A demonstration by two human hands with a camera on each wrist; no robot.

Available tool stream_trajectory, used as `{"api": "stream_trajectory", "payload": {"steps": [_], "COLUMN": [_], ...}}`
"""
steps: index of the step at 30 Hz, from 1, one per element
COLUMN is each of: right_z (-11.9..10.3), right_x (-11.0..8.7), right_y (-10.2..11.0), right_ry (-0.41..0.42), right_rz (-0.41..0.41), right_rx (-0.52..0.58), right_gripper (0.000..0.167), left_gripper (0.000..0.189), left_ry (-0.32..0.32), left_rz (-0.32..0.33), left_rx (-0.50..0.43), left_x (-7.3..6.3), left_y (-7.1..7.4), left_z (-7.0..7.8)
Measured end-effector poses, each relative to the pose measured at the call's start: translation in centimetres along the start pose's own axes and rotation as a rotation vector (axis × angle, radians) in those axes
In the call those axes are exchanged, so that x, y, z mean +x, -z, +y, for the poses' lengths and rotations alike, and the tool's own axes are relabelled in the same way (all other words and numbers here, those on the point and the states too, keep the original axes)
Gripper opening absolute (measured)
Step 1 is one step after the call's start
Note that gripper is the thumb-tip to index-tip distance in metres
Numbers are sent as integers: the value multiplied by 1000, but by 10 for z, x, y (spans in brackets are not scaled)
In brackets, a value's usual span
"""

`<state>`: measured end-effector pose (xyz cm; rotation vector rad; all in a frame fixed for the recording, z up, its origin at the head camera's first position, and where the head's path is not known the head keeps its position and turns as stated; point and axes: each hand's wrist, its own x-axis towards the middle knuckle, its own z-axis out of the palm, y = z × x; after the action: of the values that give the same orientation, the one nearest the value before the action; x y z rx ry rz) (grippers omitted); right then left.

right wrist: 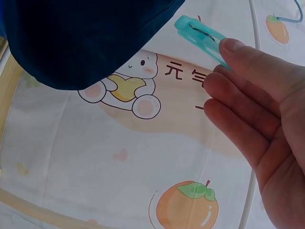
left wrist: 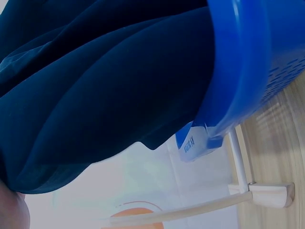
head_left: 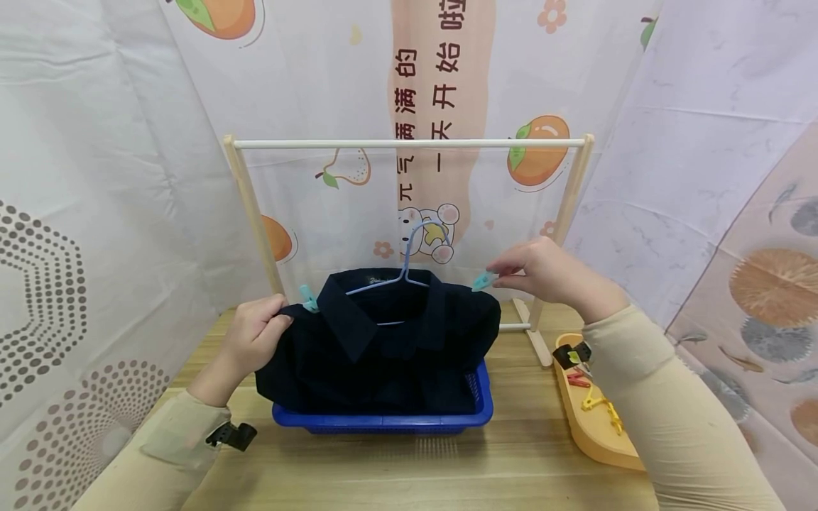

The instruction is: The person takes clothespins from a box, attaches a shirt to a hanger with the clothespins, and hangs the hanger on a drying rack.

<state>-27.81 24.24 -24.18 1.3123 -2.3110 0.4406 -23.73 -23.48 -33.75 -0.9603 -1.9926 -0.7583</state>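
A dark navy collared shirt [head_left: 383, 355] hangs on a light blue hanger [head_left: 406, 264], its lower part inside a blue basket [head_left: 383, 420]. My left hand [head_left: 253, 332] pinches the shirt's shoulder at the left, beside a turquoise clothespin [head_left: 309, 298] on the fabric. Between thumb and fingers my right hand [head_left: 543, 273] pinches another turquoise clothespin [right wrist: 200, 40], held at the right shoulder. In the right wrist view this clothespin's tip is close to the cloth's edge; whether it grips the cloth I cannot tell. Only a sliver of the left hand [left wrist: 12, 210] shows in the left wrist view.
Behind the shirt stands a wooden rack with a white top bar [head_left: 409, 144]. A yellow-orange tray [head_left: 594, 426] at the right holds yellow and red clothespins, partly covered by my right arm. Patterned curtains surround the wooden table [head_left: 332, 468].
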Motion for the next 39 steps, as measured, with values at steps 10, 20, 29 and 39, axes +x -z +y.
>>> {"api": "stream_trajectory", "payload": {"steps": [10,20,29,39], "right_z": [-1,-1,-1,0], "right_x": [5,7,10,11], "right_y": [-4,-8,-11,-15], "right_ry": [-19,-14,-42,-78], "right_rz": [-36,-43,-69,-84], "right_rx": [-18,-12,9,43], "right_gripper": [16,17,16,15], "left_gripper": [23,23,24,25], "left_ry": [-10,-9,-11,-9], "left_rz": [4,5,5,21], "left_rx": [1,2,-1,-16], "left_x": [1,1,0,-1], "left_y": [1,0,0,0], "left_z": [1,1,0,0]}}
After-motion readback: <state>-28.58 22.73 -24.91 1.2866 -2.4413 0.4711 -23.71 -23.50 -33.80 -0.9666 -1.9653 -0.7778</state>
